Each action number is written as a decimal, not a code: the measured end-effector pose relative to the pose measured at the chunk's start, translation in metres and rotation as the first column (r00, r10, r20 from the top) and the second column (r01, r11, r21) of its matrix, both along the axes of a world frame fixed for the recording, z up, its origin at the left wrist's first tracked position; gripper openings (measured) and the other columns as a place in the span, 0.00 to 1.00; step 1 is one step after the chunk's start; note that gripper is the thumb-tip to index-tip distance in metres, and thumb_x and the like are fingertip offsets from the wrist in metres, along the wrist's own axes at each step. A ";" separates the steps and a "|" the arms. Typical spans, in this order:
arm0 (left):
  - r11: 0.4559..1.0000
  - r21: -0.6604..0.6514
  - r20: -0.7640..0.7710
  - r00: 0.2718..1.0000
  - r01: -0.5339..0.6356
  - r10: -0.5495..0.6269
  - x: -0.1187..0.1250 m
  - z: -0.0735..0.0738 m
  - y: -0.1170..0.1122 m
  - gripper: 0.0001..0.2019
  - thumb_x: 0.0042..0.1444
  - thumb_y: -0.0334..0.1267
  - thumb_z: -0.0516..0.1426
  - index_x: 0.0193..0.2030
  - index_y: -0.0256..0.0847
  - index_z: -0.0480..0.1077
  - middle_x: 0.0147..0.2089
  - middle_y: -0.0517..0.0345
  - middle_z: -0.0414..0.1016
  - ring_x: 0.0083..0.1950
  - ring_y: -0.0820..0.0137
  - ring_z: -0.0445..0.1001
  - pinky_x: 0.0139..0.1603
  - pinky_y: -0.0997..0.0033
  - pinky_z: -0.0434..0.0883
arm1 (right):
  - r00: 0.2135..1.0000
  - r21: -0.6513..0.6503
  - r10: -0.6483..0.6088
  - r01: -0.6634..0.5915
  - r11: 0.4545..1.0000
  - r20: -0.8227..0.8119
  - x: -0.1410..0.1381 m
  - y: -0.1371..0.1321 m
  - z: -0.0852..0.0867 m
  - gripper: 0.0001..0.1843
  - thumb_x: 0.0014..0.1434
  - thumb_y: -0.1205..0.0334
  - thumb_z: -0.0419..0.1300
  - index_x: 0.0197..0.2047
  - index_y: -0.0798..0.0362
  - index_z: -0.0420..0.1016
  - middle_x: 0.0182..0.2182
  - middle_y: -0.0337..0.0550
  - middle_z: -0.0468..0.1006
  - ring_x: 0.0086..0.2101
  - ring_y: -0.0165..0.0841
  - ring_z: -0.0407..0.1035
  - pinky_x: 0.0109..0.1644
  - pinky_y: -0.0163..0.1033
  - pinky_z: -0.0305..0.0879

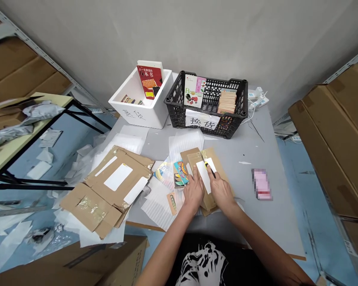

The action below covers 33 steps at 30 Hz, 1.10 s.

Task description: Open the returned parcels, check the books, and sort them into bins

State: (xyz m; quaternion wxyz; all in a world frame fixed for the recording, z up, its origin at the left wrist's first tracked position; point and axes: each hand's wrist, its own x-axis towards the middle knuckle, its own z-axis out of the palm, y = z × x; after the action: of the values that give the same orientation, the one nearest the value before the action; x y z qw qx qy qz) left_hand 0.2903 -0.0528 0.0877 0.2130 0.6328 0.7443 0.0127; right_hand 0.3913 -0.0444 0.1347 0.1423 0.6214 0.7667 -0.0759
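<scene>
My right hand (222, 192) is closed around a yellow-and-black box cutter (209, 167), its tip at the upper part of a brown cardboard piece (193, 158) with a white label (204, 180). My left hand (193, 191) lies on the left side of that cardboard with its fingers stretched out. Just left of it is a colourful picture book (180, 173), partly covered by the hand. Below that sits a small orange-brown card (172, 203). White wrapping sheets (158, 206) spread under these things.
Flattened cardboard boxes (107, 184) are stacked at the table's left. Behind stand a white foam box (137, 115) and a black plastic crate (174, 113), both holding books. A blurred pink item (261, 184) lies right. Large cartons (331, 151) line the right side.
</scene>
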 end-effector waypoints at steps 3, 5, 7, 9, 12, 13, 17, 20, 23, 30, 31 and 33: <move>1.000 0.007 0.003 1.000 0.002 -0.002 -0.001 0.000 -0.001 0.29 0.65 0.42 0.36 0.71 0.41 0.34 0.61 0.36 0.61 0.43 0.60 0.76 0.37 0.61 0.73 | 1.000 -0.004 0.000 0.000 1.000 0.019 0.005 -0.013 0.001 0.37 0.58 0.79 0.48 0.69 0.55 0.44 0.45 0.55 0.74 0.31 0.31 0.75 0.33 0.32 0.69; 1.000 0.003 0.000 1.000 -0.001 0.001 -0.001 0.001 -0.002 0.29 0.65 0.42 0.36 0.71 0.40 0.34 0.60 0.36 0.61 0.43 0.60 0.76 0.38 0.60 0.73 | 1.000 -0.014 0.007 -0.007 1.000 0.024 0.009 -0.025 0.004 0.36 0.58 0.79 0.48 0.69 0.56 0.46 0.43 0.54 0.75 0.30 0.31 0.75 0.32 0.33 0.69; 1.000 -0.007 0.000 1.000 0.000 0.000 -0.001 0.001 -0.002 0.29 0.65 0.42 0.36 0.71 0.40 0.35 0.58 0.38 0.62 0.42 0.59 0.76 0.38 0.59 0.73 | 1.000 -0.030 0.016 -0.015 0.999 0.027 0.015 -0.040 0.008 0.36 0.58 0.79 0.47 0.68 0.57 0.48 0.42 0.53 0.75 0.29 0.31 0.75 0.32 0.33 0.69; 1.000 -0.013 -0.002 1.000 0.000 0.000 -0.001 0.001 -0.003 0.29 0.65 0.41 0.36 0.71 0.39 0.35 0.56 0.39 0.64 0.42 0.59 0.76 0.39 0.59 0.73 | 0.999 -0.047 0.020 -0.018 0.999 0.032 0.021 -0.057 0.013 0.36 0.56 0.81 0.47 0.67 0.56 0.50 0.40 0.51 0.76 0.28 0.31 0.74 0.31 0.33 0.69; 1.000 -0.006 -0.012 1.000 -0.003 0.003 -0.001 -0.001 -0.005 0.29 0.65 0.41 0.37 0.71 0.41 0.35 0.58 0.39 0.63 0.41 0.60 0.77 0.39 0.59 0.73 | 1.000 -0.064 0.009 -0.008 0.998 0.021 0.031 -0.084 0.020 0.37 0.55 0.83 0.46 0.67 0.55 0.52 0.41 0.51 0.76 0.27 0.30 0.73 0.29 0.33 0.68; 1.000 -0.002 -0.013 1.000 -0.004 0.004 0.000 -0.002 -0.005 0.29 0.65 0.42 0.37 0.71 0.42 0.35 0.59 0.39 0.62 0.41 0.60 0.77 0.40 0.59 0.72 | 1.000 -0.071 0.008 -0.007 0.997 0.014 0.034 -0.092 0.022 0.37 0.55 0.83 0.46 0.67 0.56 0.53 0.42 0.52 0.76 0.27 0.30 0.73 0.30 0.33 0.68; 1.000 -0.001 -0.017 1.000 -0.021 0.021 0.003 -0.003 -0.004 0.28 0.65 0.42 0.37 0.71 0.43 0.36 0.60 0.38 0.61 0.42 0.60 0.77 0.41 0.59 0.72 | 1.000 -0.115 -0.015 0.018 0.993 0.027 0.040 -0.115 0.026 0.37 0.54 0.85 0.45 0.66 0.57 0.54 0.42 0.52 0.76 0.27 0.29 0.73 0.28 0.32 0.66; 1.000 -0.010 -0.014 1.000 -0.028 0.028 0.005 0.000 -0.002 0.29 0.65 0.43 0.37 0.71 0.44 0.35 0.59 0.38 0.63 0.42 0.60 0.77 0.40 0.60 0.72 | 0.999 -0.119 -0.034 0.039 0.992 0.040 0.042 -0.126 0.022 0.38 0.53 0.85 0.45 0.67 0.57 0.54 0.37 0.48 0.77 0.25 0.29 0.72 0.27 0.32 0.65; 1.000 -0.016 -0.033 0.999 -0.026 0.025 0.007 0.003 -0.001 0.29 0.65 0.43 0.37 0.71 0.43 0.35 0.58 0.38 0.64 0.40 0.61 0.77 0.37 0.62 0.71 | 0.998 -0.102 -0.036 0.041 0.994 0.047 0.042 -0.133 0.018 0.38 0.54 0.85 0.45 0.67 0.57 0.54 0.36 0.48 0.77 0.25 0.29 0.73 0.27 0.32 0.64; 1.000 0.009 -0.077 0.997 0.013 -0.012 0.009 0.001 0.001 0.29 0.65 0.44 0.35 0.71 0.40 0.36 0.57 0.37 0.65 0.38 0.61 0.77 0.35 0.62 0.71 | 0.999 -0.078 -0.038 0.039 0.996 0.009 0.052 -0.140 0.019 0.40 0.52 0.85 0.45 0.67 0.57 0.53 0.36 0.47 0.76 0.23 0.29 0.72 0.25 0.33 0.63; 1.000 0.009 -0.089 0.996 0.024 -0.023 0.009 0.001 0.002 0.29 0.65 0.44 0.35 0.71 0.39 0.36 0.56 0.37 0.66 0.38 0.61 0.77 0.35 0.62 0.71 | 0.999 -0.070 -0.034 0.034 0.997 -0.001 0.056 -0.139 0.020 0.40 0.52 0.85 0.45 0.67 0.56 0.53 0.36 0.46 0.76 0.23 0.29 0.71 0.25 0.33 0.63; 0.999 0.004 -0.121 0.991 0.053 -0.052 0.010 0.005 0.005 0.29 0.65 0.43 0.35 0.71 0.37 0.38 0.55 0.37 0.66 0.38 0.61 0.76 0.35 0.62 0.71 | 0.999 -0.044 -0.013 0.011 0.999 -0.039 0.066 -0.139 0.022 0.40 0.51 0.85 0.46 0.67 0.55 0.53 0.36 0.45 0.76 0.24 0.30 0.72 0.26 0.33 0.64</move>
State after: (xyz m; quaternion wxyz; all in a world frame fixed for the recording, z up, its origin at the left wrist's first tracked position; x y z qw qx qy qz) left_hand 0.3001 -0.0474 0.0930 0.1654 0.6527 0.7388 -0.0285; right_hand 0.4574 -0.1832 0.1564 0.1401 0.6210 0.7639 -0.1059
